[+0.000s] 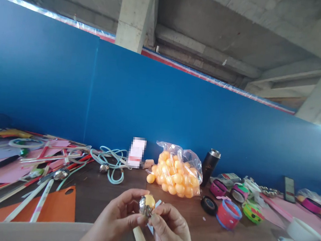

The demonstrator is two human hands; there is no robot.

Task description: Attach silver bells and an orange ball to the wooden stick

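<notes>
Left hand [124, 213]: fingers and thumb clamped on a silver ball [142, 205], low and central in view, above the table [99, 205]. Right hand [172, 226]: thumb and fingertips pinched at the ball's lower end. 1 yellow ball [150, 201] sits against the silver ball, between the 2 hands. Pale stick [141, 240] below them; whether either hand touches it, cannot tell.

Surface: dark brown, wood-like. Beyond the hands, a clear bag [178, 174] of orange balls, 1 loose ball [150, 178] at its left edge. Right of the bag, 1 black flask [211, 166], upright, then a black roll [208, 205], a red-and-blue band [228, 214], a green band [253, 212]. Further right, a phone [289, 190] and a white cup [304, 231].

Left of the bag, pale blue cord [113, 157] in loose loops, 1 silver bell [104, 167] beside it. Far left, orange sheet [63, 205], 2 pale sticks lying over it, pink paper [7, 171] under clutter.

Room: blue wall [151, 97] behind the table, red-and-white strip [195, 71] along its top. Above, bare concrete ceiling [203, 11] with beams; 1 pillar [134, 17] left of centre.
</notes>
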